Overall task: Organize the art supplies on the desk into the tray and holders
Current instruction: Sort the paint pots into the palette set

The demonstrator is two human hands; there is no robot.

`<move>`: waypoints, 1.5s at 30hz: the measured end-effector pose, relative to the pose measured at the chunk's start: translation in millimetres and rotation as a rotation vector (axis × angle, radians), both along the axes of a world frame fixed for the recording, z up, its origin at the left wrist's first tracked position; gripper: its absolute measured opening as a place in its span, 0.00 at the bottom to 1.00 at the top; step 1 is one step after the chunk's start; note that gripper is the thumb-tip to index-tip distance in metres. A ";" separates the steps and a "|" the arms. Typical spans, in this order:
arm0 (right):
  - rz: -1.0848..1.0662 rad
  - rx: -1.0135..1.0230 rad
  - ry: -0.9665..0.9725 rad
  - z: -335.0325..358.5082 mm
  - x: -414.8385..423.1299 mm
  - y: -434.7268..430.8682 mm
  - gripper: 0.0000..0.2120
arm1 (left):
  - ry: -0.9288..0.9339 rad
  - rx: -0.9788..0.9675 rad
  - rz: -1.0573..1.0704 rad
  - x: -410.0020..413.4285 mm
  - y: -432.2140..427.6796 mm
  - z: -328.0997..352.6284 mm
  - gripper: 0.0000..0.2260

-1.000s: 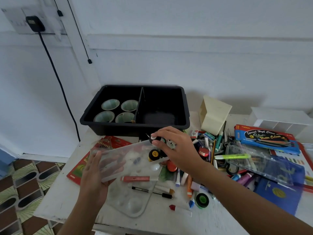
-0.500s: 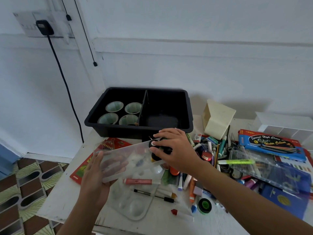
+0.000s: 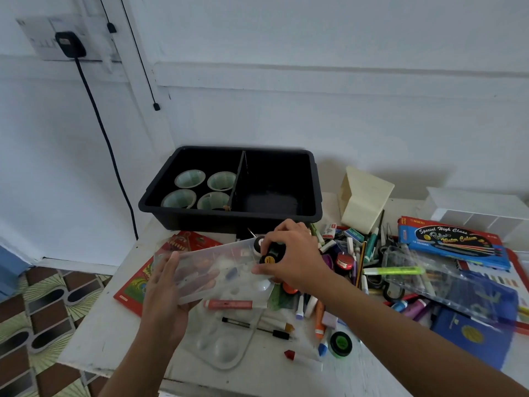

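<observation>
Clear plastic forms the box [image 3: 217, 267] that the left hand [image 3: 164, 299] holds by its left end above the desk [image 3: 94, 339], with the thumb at the near edge and the fingers showing through the wall. The right hand [image 3: 297, 259] is closed round small black paint pots [image 3: 273, 250] at the box's right end. One pot shows a round yellow label, its print too small to read. Behind them stands the black tray [image 3: 229, 217], split by a divider, with four pale cups [image 3: 190, 179] in its left half. To the right lies a blue box [image 3: 452, 245] printed "NIKKI", "Special High Class" and "Water Colours". Between it and the right hand sits a heap of pens, tubes and crayons [image 3: 357, 253], with a green highlighter [image 3: 392, 271] at its right edge. Below the held box lie a clear palette [image 3: 220, 342] and a red-covered book [image 3: 137, 285]. A cream holder [image 3: 363, 202] stands just beside the tray.
</observation>
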State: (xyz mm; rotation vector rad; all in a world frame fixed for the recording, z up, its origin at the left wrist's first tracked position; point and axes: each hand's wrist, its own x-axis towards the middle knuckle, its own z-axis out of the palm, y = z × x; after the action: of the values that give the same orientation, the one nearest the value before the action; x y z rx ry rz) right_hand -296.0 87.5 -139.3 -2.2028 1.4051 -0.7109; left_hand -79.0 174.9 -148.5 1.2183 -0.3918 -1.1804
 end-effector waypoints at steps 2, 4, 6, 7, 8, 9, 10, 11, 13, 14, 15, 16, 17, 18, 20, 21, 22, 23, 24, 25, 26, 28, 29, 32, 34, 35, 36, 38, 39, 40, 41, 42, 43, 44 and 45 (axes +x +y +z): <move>0.024 -0.050 -0.040 -1.8 -2.8 1.3 0.17 | -0.012 0.002 -0.002 0.5 0.0 -0.8 0.13; 0.063 -0.122 -0.063 -3.2 -8.6 2.6 0.18 | -0.007 0.007 -0.005 1.2 0.0 -1.6 0.13; 0.080 -0.141 -0.116 -1.9 -18.3 4.5 0.17 | 0.002 0.012 0.005 0.4 -0.7 -1.5 0.13; 0.066 -0.144 -0.166 -0.8 -25.0 5.4 0.16 | 0.005 0.016 0.010 -0.4 -1.5 -1.3 0.13; 0.030 -0.164 -0.213 0.2 -33.2 5.7 0.15 | 0.007 0.020 0.013 -1.2 -2.7 -1.0 0.13; -0.019 -0.206 -0.235 0.1 -42.8 5.4 0.13 | 0.012 0.023 0.013 -2.5 -4.0 -0.5 0.12; -0.073 -0.261 -0.220 -1.3 -53.6 4.6 0.11 | 0.022 0.024 0.013 -3.9 -5.4 0.4 0.11; -0.123 -0.305 -0.161 -3.9 -65.2 3.1 0.10 | 0.031 0.030 0.012 -5.6 -6.9 1.1 0.10; -0.215 -0.321 0.048 -11.7 -88.2 1.1 0.08 | 0.035 0.034 0.003 -8.9 -10.0 0.5 0.11; -0.257 -0.287 0.159 -15.8 -98.2 1.4 0.10 | 0.040 0.034 -0.001 -10.8 -11.7 -0.1 0.12; -0.285 -0.238 0.253 -19.4 -106.8 3.1 0.14 | 0.044 0.033 -0.003 -12.7 -13.6 -0.8 0.14; -0.291 -0.187 0.327 -22.8 -114.0 4.7 0.17 | 0.048 0.031 -0.003 -14.5 -15.1 -1.9 0.15; -0.279 -0.142 0.391 -25.2 -119.7 7.0 0.19 | 0.053 0.030 -0.005 -16.9 -16.7 -2.2 0.15; -0.252 -0.099 0.447 -27.1 -124.0 8.8 0.19 | 0.054 0.027 -0.011 -19.2 -18.1 -1.8 0.14; -0.193 -0.044 0.534 -31.3 -129.8 9.7 0.20 | 0.051 0.022 -0.031 -24.7 -20.7 0.9 0.12; -0.176 -0.037 0.556 -32.4 -131.5 9.6 0.20 | 0.047 0.024 -0.038 -27.1 -22.4 2.0 0.12; -0.167 -0.041 0.553 -33.0 -132.9 9.2 0.21 | 0.046 0.029 -0.042 -28.4 -23.9 2.6 0.12; -0.169 -0.054 0.528 -33.5 -133.9 8.3 0.22 | 0.049 0.032 -0.042 -29.5 -24.7 2.9 0.14; -0.172 -0.064 0.494 -34.3 -135.3 7.6 0.23 | 0.049 0.031 -0.043 -30.4 -25.4 3.2 0.15; -0.174 -0.067 0.465 -34.0 -136.0 7.9 0.23 | 0.053 0.026 -0.041 -30.9 -25.8 2.7 0.17; -0.173 -0.075 0.438 -33.8 -137.0 8.3 0.23 | 0.061 0.022 -0.035 -31.7 -25.5 2.5 0.18; -0.179 -0.104 0.337 -33.1 -138.4 9.9 0.20 | 0.071 0.021 -0.024 -32.5 -24.4 2.6 0.20; -0.195 -0.116 0.241 -31.2 -138.0 10.8 0.16 | 0.069 0.023 -0.022 -32.3 -24.0 2.1 0.20; -0.273 -0.115 -0.101 -14.7 -129.1 14.0 0.14 | 0.048 0.043 -0.017 -29.6 -23.9 -0.7 0.19; -0.261 -0.134 -0.236 0.3 -116.4 16.1 0.17 | 0.034 0.054 -0.019 -29.0 -22.5 -2.9 0.19; -0.217 -0.131 -0.278 7.0 -107.9 18.2 0.17 | 0.032 0.057 -0.019 -29.3 -21.3 -3.7 0.18; -0.162 -0.125 -0.300 12.3 -98.6 20.6 0.17 | 0.035 0.055 -0.021 -30.4 -19.4 -4.1 0.18; -0.063 -0.136 -0.279 18.1 -80.3 25.1 0.15 | 0.039 0.029 -0.030 -31.9 -15.8 -4.9 0.16; -0.021 -0.146 -0.258 19.1 -71.6 26.8 0.15 | 0.035 0.017 -0.035 -32.5 -14.2 -5.6 0.15; 0.022 -0.151 -0.245 20.2 -63.4 28.7 0.14 | 0.031 0.014 -0.035 -32.9 -12.7 -5.9 0.15; 0.064 -0.149 -0.243 20.9 -55.6 30.4 0.13 | 0.030 0.021 -0.034 -33.1 -11.4 -6.2 0.14; 0.101 -0.142 -0.244 20.6 -48.6 32.0 0.13 | 0.028 0.030 -0.037 -33.6 -10.2 -5.5 0.13; 0.129 -0.147 -0.236 19.1 -42.6 33.1 0.13 | 0.023 0.034 -0.044 -34.1 -9.0 -4.9 0.12; 0.145 -0.170 -0.214 16.0 -37.3 33.9 0.12 | 0.016 0.034 -0.050 -34.9 -8.2 -3.6 0.11; 0.146 -0.216 -0.186 11.5 -32.9 34.1 0.12 | 0.013 0.030 -0.052 -35.2 -6.9 -2.4 0.11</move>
State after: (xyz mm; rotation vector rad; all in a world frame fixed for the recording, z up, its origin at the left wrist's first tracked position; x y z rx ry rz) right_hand -328.9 121.6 -127.8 -2.3032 1.1088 -1.0260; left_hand -114.2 168.0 -150.9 1.2320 -0.3994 -1.2415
